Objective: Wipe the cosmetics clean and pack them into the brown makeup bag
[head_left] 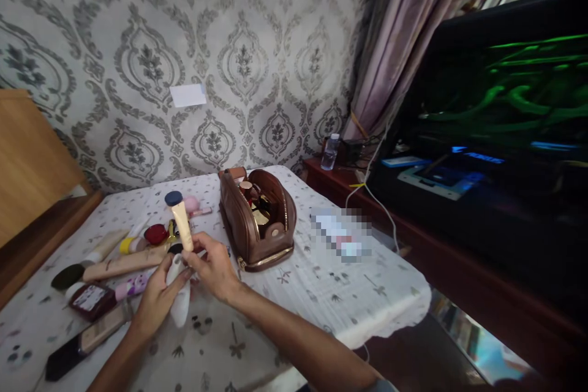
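Note:
My right hand [214,264] pinches the bottom end of a beige squeeze tube [182,220], which stands nearly upright with its dark blue cap at the top. Close beside it, my left hand [156,299] is closed around a white, tapering thing [182,305] whose exact kind I cannot make out. Both hands are just above the table, near each other. To their right stands a brown cosmetic bag [241,226], unzipped, with a bottle [247,188] and other small items inside. Left of the hands lie a long beige tube [124,262] and a purple-and-white tube [133,285].
More cosmetics lie at left: a dark red bottle [93,301], a foundation bottle with black cap [85,343], a red round item [156,233]. A patterned cloth [294,312] covers the table. At right are a blurred-out item [342,233], a water bottle [329,152] and a green-lit computer case [505,104].

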Demonstrator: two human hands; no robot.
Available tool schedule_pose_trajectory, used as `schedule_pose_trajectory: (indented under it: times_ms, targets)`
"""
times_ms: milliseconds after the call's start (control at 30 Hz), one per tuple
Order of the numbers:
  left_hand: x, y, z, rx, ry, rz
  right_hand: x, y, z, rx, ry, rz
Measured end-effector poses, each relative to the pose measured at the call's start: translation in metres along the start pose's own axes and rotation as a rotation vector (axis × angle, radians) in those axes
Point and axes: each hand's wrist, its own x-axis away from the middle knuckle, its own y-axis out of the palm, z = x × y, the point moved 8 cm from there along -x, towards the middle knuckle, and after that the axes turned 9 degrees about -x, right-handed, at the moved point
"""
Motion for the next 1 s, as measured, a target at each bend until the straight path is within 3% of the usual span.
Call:
schedule_pose_trajectory:
  times_ms: [300, 500, 633, 700, 800, 900, 1000]
  targets:
    - [-0.001, -0.002, -0.011, 0.021, -0.041, 0.048, 0.010, -0.020, -0.024, 0.043, -0.059, 0.029]
    - [-0.004, -0.004, -0.025, -0.020, -0.066, 0.021, 0.001, -0.070, -0.069, 0.035, -0.186, 0.130]
    - [-0.004, 0.003, -0.023, -0.019, -0.054, -0.015, 0.001, -0.093, -0.078, 0.091, -0.175, 0.186]
    - [-0.004, 0.006, -0.019, -0.015, -0.022, -0.012, 0.005, -0.087, -0.073, 0.188, -0.174, 0.158]
    - [-0.005, 0.004, -0.014, -0.051, 0.027, 0.044, 0.015, -0.061, -0.055, 0.348, -0.191, 0.062]
    - [-0.013, -0.014, -0.006, -0.102, 0.104, 0.187, 0.019, -0.032, -0.026, 0.491, -0.152, -0.046]
    - [-0.039, -0.039, 0.005, -0.214, 0.160, 0.297, 0.009, -0.019, 0.010, 0.602, 0.013, -0.090]
